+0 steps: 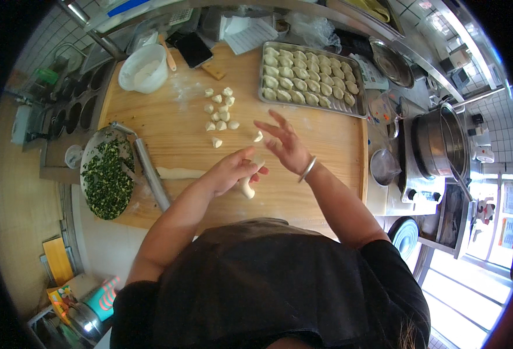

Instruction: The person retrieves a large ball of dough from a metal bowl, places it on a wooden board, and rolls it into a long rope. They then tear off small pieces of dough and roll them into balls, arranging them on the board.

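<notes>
My left hand (238, 170) is closed around a short rope of pale dough (247, 188), whose rounded ends stick out above and below the fingers. To its upper right, my right hand (287, 146) has its fingers spread and holds nothing. A small piece of dough (257, 136) is just left of the right fingers, apparently loose. Several cut dough pieces (221, 116) lie scattered on the wooden board (326, 144) beyond my hands. Another long dough rope (180, 173) lies on the board, partly hidden behind my left forearm.
A metal tray (313, 103) of filled dumplings (300, 73) stands at the back right. On the left are a bowl of chopped green filling (108, 179), a metal rolling pin (151, 174) and a white bowl of flour (144, 70). A steel pot (435, 139) stands at right.
</notes>
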`<state>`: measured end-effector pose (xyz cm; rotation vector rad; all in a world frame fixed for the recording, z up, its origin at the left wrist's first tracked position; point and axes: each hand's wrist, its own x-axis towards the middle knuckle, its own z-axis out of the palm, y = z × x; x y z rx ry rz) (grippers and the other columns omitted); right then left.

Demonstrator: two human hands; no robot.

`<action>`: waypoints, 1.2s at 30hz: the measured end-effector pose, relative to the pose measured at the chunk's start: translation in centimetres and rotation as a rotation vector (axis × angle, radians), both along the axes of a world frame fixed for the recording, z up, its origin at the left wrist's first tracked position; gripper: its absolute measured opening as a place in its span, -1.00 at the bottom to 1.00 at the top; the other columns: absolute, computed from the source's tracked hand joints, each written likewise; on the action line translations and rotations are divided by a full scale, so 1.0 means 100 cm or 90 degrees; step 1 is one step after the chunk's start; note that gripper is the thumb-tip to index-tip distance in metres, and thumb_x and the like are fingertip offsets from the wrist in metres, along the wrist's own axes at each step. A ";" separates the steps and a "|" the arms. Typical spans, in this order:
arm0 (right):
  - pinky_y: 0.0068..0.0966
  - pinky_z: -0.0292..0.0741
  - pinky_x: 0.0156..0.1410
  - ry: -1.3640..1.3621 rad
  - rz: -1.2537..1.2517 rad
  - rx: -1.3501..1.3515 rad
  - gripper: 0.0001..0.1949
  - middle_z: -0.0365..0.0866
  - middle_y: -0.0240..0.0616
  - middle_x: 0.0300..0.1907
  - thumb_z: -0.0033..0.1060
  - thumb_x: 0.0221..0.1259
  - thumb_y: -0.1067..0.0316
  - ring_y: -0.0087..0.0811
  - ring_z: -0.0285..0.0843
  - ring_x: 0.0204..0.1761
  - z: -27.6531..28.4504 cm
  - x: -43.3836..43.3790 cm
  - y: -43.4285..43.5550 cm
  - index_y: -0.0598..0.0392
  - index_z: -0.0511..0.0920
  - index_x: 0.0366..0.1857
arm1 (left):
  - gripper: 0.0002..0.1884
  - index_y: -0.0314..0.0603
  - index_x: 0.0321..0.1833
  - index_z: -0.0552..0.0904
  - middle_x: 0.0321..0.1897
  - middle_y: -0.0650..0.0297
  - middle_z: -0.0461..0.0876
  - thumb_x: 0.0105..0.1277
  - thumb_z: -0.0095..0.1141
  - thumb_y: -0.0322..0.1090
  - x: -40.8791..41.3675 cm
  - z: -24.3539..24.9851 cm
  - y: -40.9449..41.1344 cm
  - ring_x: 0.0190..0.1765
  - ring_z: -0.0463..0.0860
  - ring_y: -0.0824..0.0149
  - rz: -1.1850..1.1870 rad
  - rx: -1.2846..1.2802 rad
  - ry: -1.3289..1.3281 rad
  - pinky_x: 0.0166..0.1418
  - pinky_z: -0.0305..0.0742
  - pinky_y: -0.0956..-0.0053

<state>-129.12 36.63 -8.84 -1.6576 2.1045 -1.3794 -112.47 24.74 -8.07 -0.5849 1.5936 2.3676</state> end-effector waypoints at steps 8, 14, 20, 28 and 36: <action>-0.32 0.53 -0.07 -0.070 0.262 0.137 -0.71 0.65 -0.15 -0.21 0.35 0.02 0.33 -0.14 0.60 -0.21 0.035 0.005 0.023 0.02 0.63 -0.12 | -0.55 -0.31 0.23 0.40 -0.16 0.27 0.62 0.43 0.00 -0.14 -0.010 0.007 -0.007 -0.21 0.53 0.41 -0.095 0.007 0.131 -0.03 0.45 0.47; -0.43 0.55 -0.20 -0.231 0.219 0.203 -0.74 0.65 -0.14 -0.27 0.33 0.01 0.37 -0.20 0.62 -0.31 0.043 0.010 0.024 0.10 0.63 -0.17 | -0.60 -0.23 -0.20 0.60 -0.44 0.33 0.59 0.46 -0.10 0.01 -0.012 0.009 -0.009 -0.30 0.52 0.41 -0.190 -0.141 -0.004 -0.06 0.42 0.47; -0.42 0.56 -0.22 -0.188 0.167 0.101 -0.82 0.63 -0.08 -0.35 0.27 -0.02 0.41 -0.20 0.62 -0.34 0.026 0.011 0.025 0.13 0.64 -0.29 | -0.56 -0.22 -0.36 0.52 -0.51 0.33 0.53 0.47 -0.15 0.03 -0.013 0.010 -0.007 -0.33 0.52 0.41 -0.148 0.054 0.078 -0.08 0.42 0.46; -0.37 0.55 -0.08 0.082 -0.119 0.113 -0.66 0.63 -0.07 -0.19 0.35 0.05 0.30 -0.17 0.62 -0.22 0.005 -0.015 0.019 0.07 0.62 -0.05 | -0.63 -0.24 0.06 0.48 -0.27 0.28 0.56 0.48 -0.15 -0.07 -0.006 0.002 -0.013 -0.22 0.54 0.40 -0.110 0.068 0.045 -0.01 0.43 0.46; -0.31 0.54 -0.08 -0.020 0.251 0.164 -0.66 0.63 -0.12 -0.19 0.37 0.03 0.28 -0.17 0.61 -0.20 0.026 0.012 0.021 0.00 0.61 -0.05 | -0.53 -0.19 0.38 0.24 -0.18 0.29 0.57 0.49 -0.12 -0.19 -0.008 0.000 -0.007 -0.15 0.54 0.40 -0.051 -0.028 0.063 0.05 0.43 0.44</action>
